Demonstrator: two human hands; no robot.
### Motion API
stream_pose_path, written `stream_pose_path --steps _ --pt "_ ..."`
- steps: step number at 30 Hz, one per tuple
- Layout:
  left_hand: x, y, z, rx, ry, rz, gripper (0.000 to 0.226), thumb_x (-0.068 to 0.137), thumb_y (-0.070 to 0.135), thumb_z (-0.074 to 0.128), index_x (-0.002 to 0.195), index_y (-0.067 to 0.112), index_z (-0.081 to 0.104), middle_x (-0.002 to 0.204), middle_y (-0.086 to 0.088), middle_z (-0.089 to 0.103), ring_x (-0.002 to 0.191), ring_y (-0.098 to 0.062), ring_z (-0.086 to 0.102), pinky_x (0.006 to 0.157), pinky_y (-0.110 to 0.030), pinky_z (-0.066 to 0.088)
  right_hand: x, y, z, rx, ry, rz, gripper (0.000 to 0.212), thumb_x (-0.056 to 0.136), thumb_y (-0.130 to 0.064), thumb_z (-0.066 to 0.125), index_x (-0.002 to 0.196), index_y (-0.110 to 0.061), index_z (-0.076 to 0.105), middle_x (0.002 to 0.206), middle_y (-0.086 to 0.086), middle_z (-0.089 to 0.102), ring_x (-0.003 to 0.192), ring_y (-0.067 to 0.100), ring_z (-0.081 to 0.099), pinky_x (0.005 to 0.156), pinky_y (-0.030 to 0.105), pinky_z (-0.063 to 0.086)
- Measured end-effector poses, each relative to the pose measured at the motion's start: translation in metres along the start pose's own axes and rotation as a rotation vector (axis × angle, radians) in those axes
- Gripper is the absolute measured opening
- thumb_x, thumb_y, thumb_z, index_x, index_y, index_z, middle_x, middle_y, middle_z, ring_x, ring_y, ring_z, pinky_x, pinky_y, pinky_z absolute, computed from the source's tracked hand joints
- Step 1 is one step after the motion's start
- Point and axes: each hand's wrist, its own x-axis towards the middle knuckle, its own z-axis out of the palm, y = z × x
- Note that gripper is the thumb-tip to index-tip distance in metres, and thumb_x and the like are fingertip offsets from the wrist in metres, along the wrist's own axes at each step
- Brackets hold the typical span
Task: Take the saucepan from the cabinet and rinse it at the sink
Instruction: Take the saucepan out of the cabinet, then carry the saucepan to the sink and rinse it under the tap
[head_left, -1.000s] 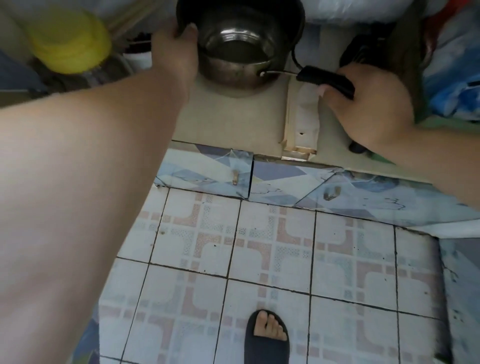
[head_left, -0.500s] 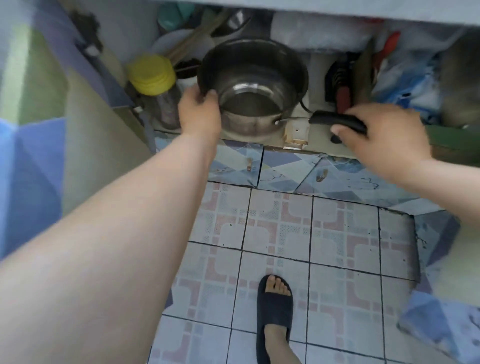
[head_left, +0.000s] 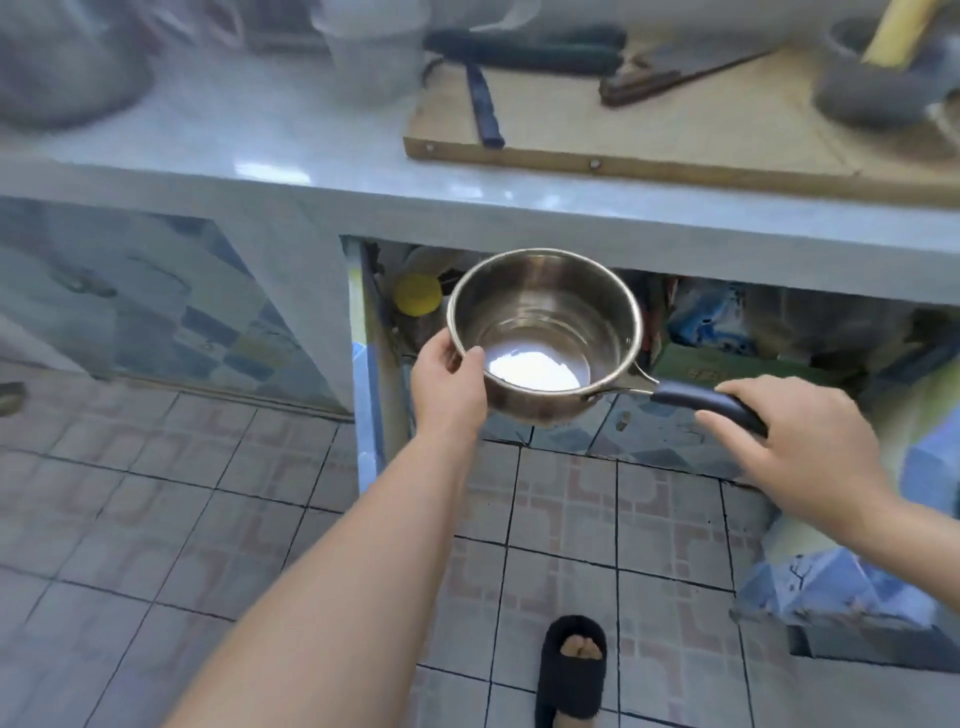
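Head view: the saucepan (head_left: 543, 335) is held in the air in front of the open cabinet (head_left: 727, 332), below the worktop (head_left: 260, 150) edge and clear of it, with bare tiled floor (head_left: 571, 519) beneath. It is a round, shiny steel pan with a rolled rim, upright and empty, its bottom reflecting a bright patch of light. A straight dark handle (head_left: 706, 402) juts out to the right. The left hand (head_left: 449, 387) is the grip on the near left rim, thumb hooked over the edge and inside, palm against the wall. The right hand (head_left: 795, 441) is closed around the handle's far end. Inside the cabinet, behind the pan, sit a yellow lid (head_left: 417, 294) and blue plastic bags (head_left: 706, 317), blurred. On the glossy pale worktop above lies a wooden cutting board (head_left: 649, 140). A foot in a dark slipper (head_left: 571, 670) stands on the patterned floor.
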Motion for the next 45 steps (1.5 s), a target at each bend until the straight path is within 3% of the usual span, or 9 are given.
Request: stream_pose_path --steps 2,5,10,14,21,26,32,38,45 --pt "-0.016 0.03 -0.021 -0.039 -0.005 0.008 0.029 0.091 0.007 0.052 0.118 0.016 0.059 0.115 0.001 0.067 0.107 -0.013 0.061 0.091 -0.025 0.047 -0.003 -0.019 -0.028 0.013 0.046 -0.002 0.022 0.086 -0.038 0.058 0.087 -0.018 0.067 0.064 -0.001 0.062 0.057 0.022 0.055 0.056 0.037 0.044" --pt "-0.032 0.066 -0.051 -0.089 0.043 0.015 0.036 0.092 0.005 0.052 0.128 0.007 0.054 0.124 -0.006 0.064 0.116 -0.017 0.06 0.105 -0.036 0.045 0.002 -0.05 -0.06 0.0 0.114 -0.031 0.027 0.08 -0.04 0.056 0.092 -0.019 0.067 0.067 -0.004 0.063 0.061 0.021 0.057 0.064 0.037 0.045" --pt "-0.049 0.127 -0.11 -0.215 0.215 -0.031 0.033 0.092 -0.002 0.048 0.123 0.006 0.057 0.123 -0.011 0.065 0.116 -0.025 0.06 0.107 -0.044 0.044 0.03 -0.116 -0.106 0.007 0.135 -0.114 0.025 0.079 -0.036 0.068 0.095 -0.017 0.068 0.07 -0.005 0.066 0.066 0.02 0.062 0.073 0.037 0.044" --pt "-0.045 0.166 -0.157 -0.21 0.284 -0.022 0.029 0.092 -0.001 0.049 0.113 0.017 0.058 0.122 -0.01 0.065 0.112 -0.022 0.061 0.102 -0.04 0.047 0.07 -0.159 -0.121 0.039 0.085 -0.187 0.024 0.076 -0.036 0.072 0.093 -0.02 0.068 0.071 -0.009 0.066 0.065 0.016 0.061 0.072 0.034 0.044" --pt "-0.031 0.214 -0.233 -0.239 0.513 -0.034 0.035 0.092 -0.002 0.05 0.126 0.008 0.054 0.121 -0.011 0.065 0.113 -0.027 0.06 0.103 -0.044 0.046 0.147 -0.241 -0.126 0.143 -0.032 -0.371 0.027 0.069 -0.036 0.079 0.09 -0.027 0.065 0.069 -0.014 0.063 0.063 0.012 0.06 0.061 0.024 0.038" --pt "-0.026 0.232 -0.293 -0.314 0.676 -0.025 0.039 0.091 0.001 0.052 0.129 0.008 0.053 0.125 -0.011 0.064 0.116 -0.027 0.059 0.106 -0.046 0.044 0.196 -0.312 -0.127 0.188 -0.064 -0.524 0.021 0.075 -0.038 0.072 0.092 -0.029 0.065 0.073 -0.014 0.065 0.067 0.012 0.061 0.063 0.024 0.037" --pt "-0.024 0.254 -0.379 -0.454 0.892 0.041 0.039 0.089 -0.005 0.051 0.123 0.012 0.057 0.12 -0.01 0.065 0.111 -0.025 0.061 0.104 -0.045 0.046 0.245 -0.423 -0.125 0.251 -0.062 -0.758 0.024 0.082 -0.044 0.051 0.096 -0.029 0.064 0.08 -0.013 0.067 0.075 0.015 0.063 0.072 0.029 0.044" --pt "-0.008 0.268 -0.5 -0.492 1.051 0.08 0.041 0.087 -0.005 0.053 0.126 0.009 0.056 0.117 -0.005 0.066 0.111 -0.026 0.062 0.103 -0.045 0.046 0.276 -0.558 -0.106 0.281 -0.037 -0.91 0.022 0.08 -0.043 0.053 0.094 -0.029 0.063 0.079 -0.012 0.066 0.073 0.017 0.063 0.068 0.029 0.044" --pt "0.037 0.293 -0.668 -0.493 1.074 0.109 0.048 0.085 -0.005 0.055 0.131 0.007 0.053 0.125 -0.01 0.064 0.113 -0.026 0.062 0.103 -0.046 0.047 0.306 -0.73 -0.075 0.331 -0.037 -0.956 0.032 0.084 -0.051 0.04 0.093 -0.03 0.062 0.077 -0.014 0.063 0.073 0.014 0.061 0.068 0.026 0.04"
